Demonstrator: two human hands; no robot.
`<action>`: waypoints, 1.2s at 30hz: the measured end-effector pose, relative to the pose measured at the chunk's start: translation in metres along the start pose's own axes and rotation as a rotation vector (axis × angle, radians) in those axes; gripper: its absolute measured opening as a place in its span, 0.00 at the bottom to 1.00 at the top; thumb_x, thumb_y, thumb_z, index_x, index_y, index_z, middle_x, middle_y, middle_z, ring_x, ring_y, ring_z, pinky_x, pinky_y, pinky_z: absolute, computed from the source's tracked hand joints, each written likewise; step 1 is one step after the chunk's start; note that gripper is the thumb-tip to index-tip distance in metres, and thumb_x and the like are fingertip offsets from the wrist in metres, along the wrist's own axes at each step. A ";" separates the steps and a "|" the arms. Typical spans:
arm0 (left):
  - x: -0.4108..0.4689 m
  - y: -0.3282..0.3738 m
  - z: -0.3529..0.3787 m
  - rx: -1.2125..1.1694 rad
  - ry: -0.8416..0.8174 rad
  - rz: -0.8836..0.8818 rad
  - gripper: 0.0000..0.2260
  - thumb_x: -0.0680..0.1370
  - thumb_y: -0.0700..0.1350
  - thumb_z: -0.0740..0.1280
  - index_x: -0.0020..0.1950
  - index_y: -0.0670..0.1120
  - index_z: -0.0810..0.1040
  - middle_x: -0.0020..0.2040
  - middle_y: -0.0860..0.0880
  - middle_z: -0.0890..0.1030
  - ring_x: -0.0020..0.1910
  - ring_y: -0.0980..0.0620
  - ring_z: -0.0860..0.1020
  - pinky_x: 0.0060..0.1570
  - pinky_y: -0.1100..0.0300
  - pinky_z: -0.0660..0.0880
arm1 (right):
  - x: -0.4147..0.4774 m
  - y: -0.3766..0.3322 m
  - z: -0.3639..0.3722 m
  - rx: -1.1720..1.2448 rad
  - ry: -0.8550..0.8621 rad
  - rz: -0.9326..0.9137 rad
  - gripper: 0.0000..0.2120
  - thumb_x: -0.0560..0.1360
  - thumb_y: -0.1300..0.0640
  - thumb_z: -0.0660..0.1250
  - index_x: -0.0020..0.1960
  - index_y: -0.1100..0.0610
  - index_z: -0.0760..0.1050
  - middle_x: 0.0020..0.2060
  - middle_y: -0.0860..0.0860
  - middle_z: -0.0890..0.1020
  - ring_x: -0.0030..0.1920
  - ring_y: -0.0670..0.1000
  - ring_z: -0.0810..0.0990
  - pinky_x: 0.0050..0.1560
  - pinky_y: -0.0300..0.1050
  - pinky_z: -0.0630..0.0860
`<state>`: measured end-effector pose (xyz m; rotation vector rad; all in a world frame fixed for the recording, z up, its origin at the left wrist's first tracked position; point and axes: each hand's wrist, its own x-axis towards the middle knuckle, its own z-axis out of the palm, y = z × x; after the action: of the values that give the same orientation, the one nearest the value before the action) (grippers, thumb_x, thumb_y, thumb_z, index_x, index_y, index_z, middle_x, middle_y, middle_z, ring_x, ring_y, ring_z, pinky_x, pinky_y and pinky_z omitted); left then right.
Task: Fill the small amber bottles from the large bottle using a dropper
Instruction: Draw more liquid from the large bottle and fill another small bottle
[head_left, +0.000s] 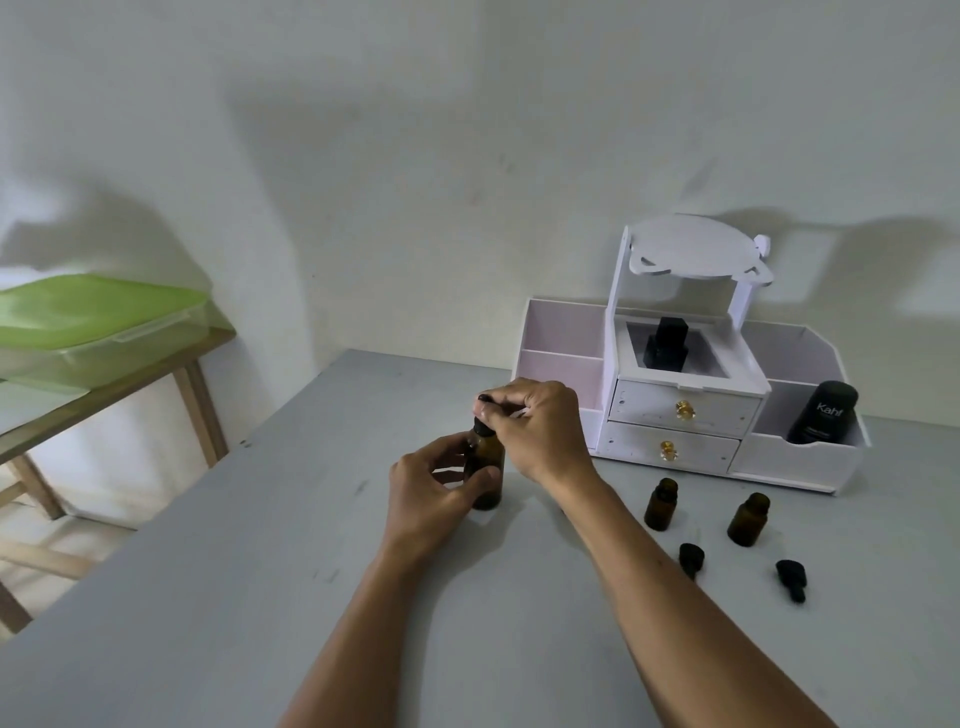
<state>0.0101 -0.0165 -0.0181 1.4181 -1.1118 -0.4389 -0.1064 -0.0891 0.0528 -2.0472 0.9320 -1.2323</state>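
Observation:
The large amber bottle (488, 457) stands upright on the grey table (260, 597), left of centre. My left hand (434, 488) wraps around its body from the left. My right hand (537, 426) is directly above it, fingers pinched on the black dropper top (484, 401) at the bottle's neck. Two small amber bottles (661, 505) (748, 520) stand uncapped to the right. In front of them lie two black dropper caps (691, 558) (791, 578) on their sides.
A white organizer (685, 415) with two drawers stands against the wall at the back right, holding a black bottle (666, 345) and a dark "Kahf" container (822, 420). At the left, a wooden side table carries a green-lidded plastic box (98, 322).

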 end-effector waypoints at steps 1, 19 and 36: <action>0.000 0.000 0.000 0.000 -0.001 0.001 0.17 0.69 0.44 0.79 0.57 0.52 0.85 0.46 0.55 0.87 0.48 0.57 0.85 0.51 0.57 0.82 | 0.000 -0.001 0.000 -0.004 0.002 0.005 0.04 0.73 0.59 0.75 0.46 0.58 0.87 0.41 0.50 0.87 0.41 0.47 0.85 0.45 0.37 0.81; -0.029 0.048 0.030 0.134 0.465 0.582 0.08 0.75 0.45 0.71 0.45 0.41 0.85 0.39 0.51 0.83 0.39 0.52 0.80 0.41 0.66 0.75 | 0.027 -0.057 -0.111 0.377 0.212 -0.061 0.06 0.74 0.60 0.75 0.50 0.60 0.85 0.36 0.47 0.87 0.37 0.43 0.86 0.40 0.34 0.79; -0.051 0.062 0.145 0.147 -0.318 -0.026 0.29 0.74 0.49 0.75 0.74 0.46 0.72 0.69 0.51 0.78 0.64 0.56 0.77 0.61 0.68 0.70 | -0.008 0.021 -0.200 0.111 0.243 0.149 0.04 0.72 0.59 0.76 0.47 0.55 0.86 0.39 0.50 0.88 0.39 0.47 0.86 0.44 0.44 0.85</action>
<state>-0.1534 -0.0440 -0.0094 1.5263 -1.4060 -0.6274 -0.2956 -0.1180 0.1151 -1.7357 1.0803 -1.4381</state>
